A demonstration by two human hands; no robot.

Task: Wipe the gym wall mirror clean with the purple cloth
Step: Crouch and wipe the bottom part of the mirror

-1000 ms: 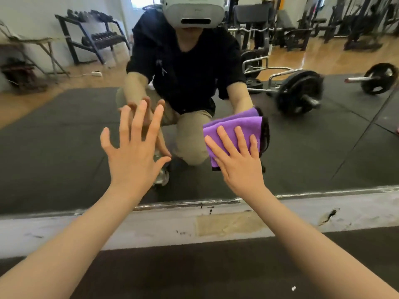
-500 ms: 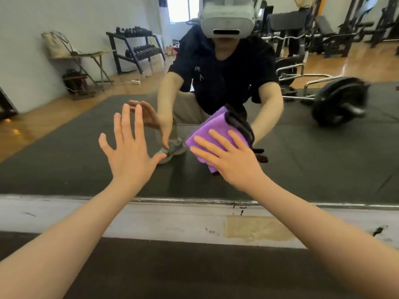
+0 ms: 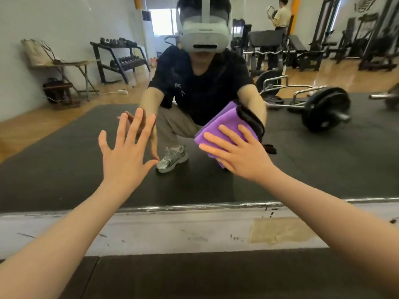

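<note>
From the head camera, the right hand [image 3: 241,156] lies flat with straight fingers on the folded purple cloth [image 3: 224,124], pressing it to the wall mirror [image 3: 64,169] low down, near the bottom edge. The left hand [image 3: 127,154] is spread open, fingers apart, palm toward the glass (whether it touches, I cannot tell). A barbell [image 3: 323,108] shows reflected on the dark mat.

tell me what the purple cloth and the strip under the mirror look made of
Purple cloth: looks like soft microfibre, matte and plush, folded thick, with a black edge trim.
Strip under the mirror: probably painted masonry or plaster, matte white, scuffed and chipped, with a yellowish patch.
</note>
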